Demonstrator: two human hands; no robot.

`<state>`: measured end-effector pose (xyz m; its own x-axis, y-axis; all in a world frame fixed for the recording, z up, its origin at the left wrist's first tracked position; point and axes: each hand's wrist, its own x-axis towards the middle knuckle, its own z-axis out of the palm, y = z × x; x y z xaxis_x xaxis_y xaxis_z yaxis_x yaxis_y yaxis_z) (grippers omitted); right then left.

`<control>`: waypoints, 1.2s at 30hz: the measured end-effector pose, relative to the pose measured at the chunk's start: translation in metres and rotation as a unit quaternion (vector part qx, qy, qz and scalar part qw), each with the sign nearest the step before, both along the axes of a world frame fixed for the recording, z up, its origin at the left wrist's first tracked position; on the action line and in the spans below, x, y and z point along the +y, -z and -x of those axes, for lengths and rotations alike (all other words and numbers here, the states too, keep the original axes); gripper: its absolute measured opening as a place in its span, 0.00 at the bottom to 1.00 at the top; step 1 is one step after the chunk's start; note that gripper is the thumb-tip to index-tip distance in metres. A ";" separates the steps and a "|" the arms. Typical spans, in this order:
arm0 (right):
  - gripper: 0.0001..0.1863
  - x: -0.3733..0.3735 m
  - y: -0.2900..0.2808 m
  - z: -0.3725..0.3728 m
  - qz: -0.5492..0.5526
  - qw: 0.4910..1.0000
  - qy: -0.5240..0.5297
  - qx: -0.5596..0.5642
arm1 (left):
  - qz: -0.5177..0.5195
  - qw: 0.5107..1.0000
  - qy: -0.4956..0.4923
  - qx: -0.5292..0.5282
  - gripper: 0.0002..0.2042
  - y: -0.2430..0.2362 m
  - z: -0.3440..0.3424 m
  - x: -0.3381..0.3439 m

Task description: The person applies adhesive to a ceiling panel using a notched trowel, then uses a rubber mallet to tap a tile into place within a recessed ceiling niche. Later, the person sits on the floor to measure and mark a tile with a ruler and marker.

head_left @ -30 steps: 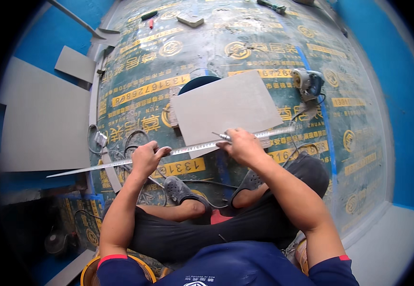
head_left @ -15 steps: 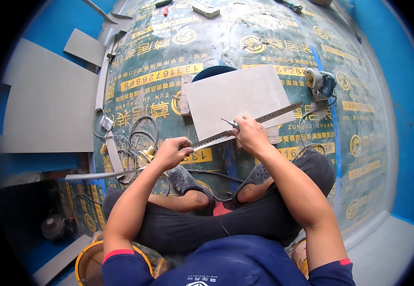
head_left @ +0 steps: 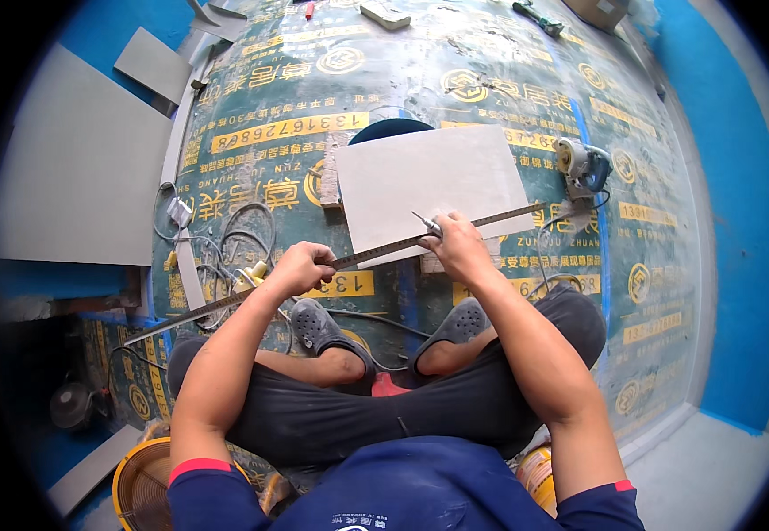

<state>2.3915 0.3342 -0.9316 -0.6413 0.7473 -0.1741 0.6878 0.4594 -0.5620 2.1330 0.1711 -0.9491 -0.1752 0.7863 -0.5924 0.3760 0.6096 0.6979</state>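
Note:
A long steel ruler lies slantwise across the near part of a pale grey rectangular tile. My left hand is closed around the ruler just off the tile's near left corner, and the ruler's free end runs on past my left forearm. Over the tile, my right hand pinches a silver pen-like tool with a thin point aimed up and left. Fingers of that hand also rest at the ruler; the exact contact is hidden.
A power cutter stands right of the tile. Blocks and a dark round rim show beneath it. Tangled cable lies left. Larger tiles lean at the far left. My clogs are close below the tile.
The ruler's left stretch has turned and dipped slightly, its markings now visible there. My left hand has shifted a little left and away from me. The whole view has moved slightly.

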 end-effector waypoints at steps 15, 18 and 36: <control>0.16 -0.003 0.015 0.003 0.018 0.999 0.028 -0.008 | 0.035 0.998 0.043 0.034 0.06 -0.014 0.005 0.005; 0.17 -0.003 0.015 0.003 0.035 0.999 0.028 -0.007 | 0.001 0.998 0.049 0.027 0.07 -0.012 -0.001 0.007; 0.20 -0.006 0.018 -0.002 0.030 0.999 0.039 0.021 | 0.005 0.997 0.051 0.054 0.08 -0.016 -0.018 0.020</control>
